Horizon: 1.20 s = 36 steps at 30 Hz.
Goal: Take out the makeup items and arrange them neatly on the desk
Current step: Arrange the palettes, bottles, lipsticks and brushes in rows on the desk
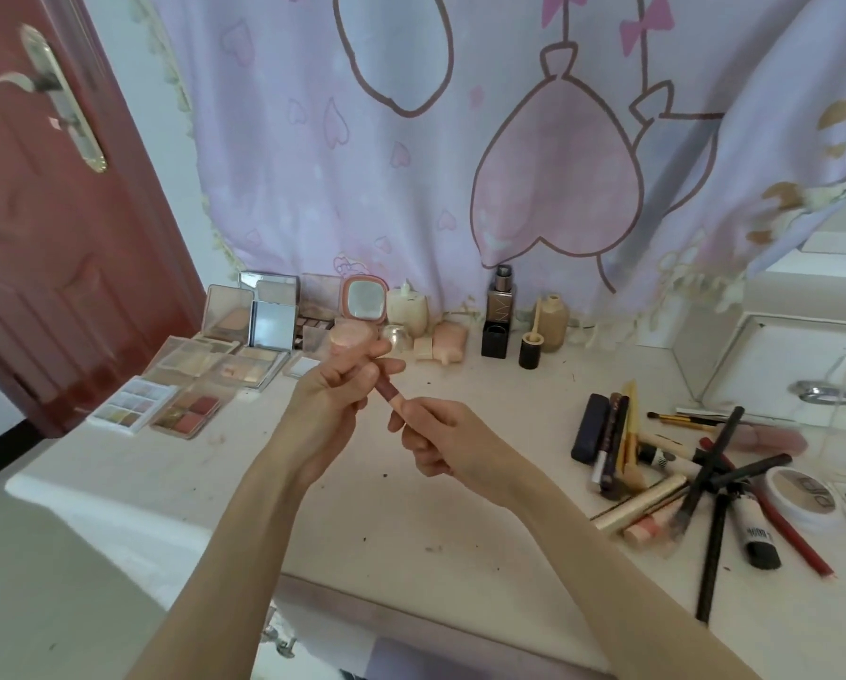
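Roughly half done: palettes point(190, 380) and bottles point(499, 316) lined up far-left on desk point(411, 507), loose pile of brushes and tubes point(695, 473) at right unsorted; left hand point(332, 400) and right hand point(440, 439) both grip lip pencil point(392, 394) above centre

Soft, even daylight glows through the pale lilac heart-printed curtain point(460, 139); shadows are faint, the wide-angle edges bend, and fine detail is slightly soft.

A lilac curtain point(411, 164) shows pink hearts and bows; the door point(43, 262) is dark red, the bench point(362, 507) cream.
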Available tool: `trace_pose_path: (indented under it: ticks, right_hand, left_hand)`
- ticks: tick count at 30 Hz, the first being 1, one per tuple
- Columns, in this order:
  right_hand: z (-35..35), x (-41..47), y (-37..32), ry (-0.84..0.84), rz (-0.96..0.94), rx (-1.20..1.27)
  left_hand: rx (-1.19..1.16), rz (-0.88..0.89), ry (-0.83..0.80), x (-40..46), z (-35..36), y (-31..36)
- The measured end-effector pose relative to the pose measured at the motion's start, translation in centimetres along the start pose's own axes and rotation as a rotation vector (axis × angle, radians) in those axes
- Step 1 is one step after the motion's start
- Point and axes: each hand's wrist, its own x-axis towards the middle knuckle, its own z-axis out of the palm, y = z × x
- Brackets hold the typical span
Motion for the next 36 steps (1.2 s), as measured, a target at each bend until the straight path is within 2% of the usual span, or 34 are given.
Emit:
trace_pose_path:
  ticks: [2, 5, 7, 11, 14, 15, 16, 18, 20, 21, 24, 26, 33, 36]
  right_hand:
    - [0.9, 0.6, 0.7, 0.098, -0.040, -0.141]
    - [1.3, 1.4, 1.8, 0.205, -0.148, -0.509]
    - [1.4, 1.6, 2.4, 0.226, -0.187, -0.585]
    - [1.0, 1.8, 2.6, 0.245, -0.206, -0.468]
    - [0.4, 1.6, 2.4, 0.206, -0.146, -0.280]
    - [0.2, 1.6, 2.4, 0.175, -0.128, -0.227]
    - [0.2, 1.5, 2.3, 0.149, -0.119, -0.206]
    - [0.4, 1.4, 2.4, 0.137, -0.135, -0.262]
    - [0.6, 1.6, 2.6, 0.156, -0.159, -0.322]
    - [0.6, 1.7, 2.7, 0.164, -0.159, -0.313]
    - [0.5, 1.7, 2.7, 0.162, -0.155, -0.287]
    - [0.4, 1.7, 2.6, 0.160, -0.153, -0.264]
    - [0.4, 1.8, 2.8, 0.221, -0.166, -0.225]
    - [0.4, 1.8, 3.0, 0.284, -0.180, -0.208]
  left_hand:
    - [-0.001, -0.037, 0.064, -0.2, -0.5, -0.2]
    - [0.091, -0.058, 0.155, -0.4, -1.1, -0.6]
    - [0.137, -0.064, 0.209, -0.4, -1.2, -1.0]
    - [0.135, -0.066, 0.211, -0.1, -1.6, -1.3]
    - [0.117, -0.012, -0.051, -0.1, -2.7, -1.1]
    - [0.093, 0.014, -0.095, -0.2, -3.1, -1.0]
    - [0.084, 0.025, -0.090, -0.2, -3.3, -0.9]
    - [0.137, 0.005, 0.023, -0.2, -3.5, -0.8]
    - [0.283, -0.027, 0.145, -0.1, -3.6, -0.7]
    - [0.344, -0.038, 0.157, -0.1, -3.8, -0.7]
    - [0.335, -0.038, -0.034, -0.4, -4.1, -0.5]
    - [0.293, 0.009, -0.098, -0.5, -4.2, -0.5]
    - [0.238, 0.060, 0.134, 0.0, -3.8, -0.8]
    - [0.231, 0.065, 0.152, 0.2, -3.6, -0.8]
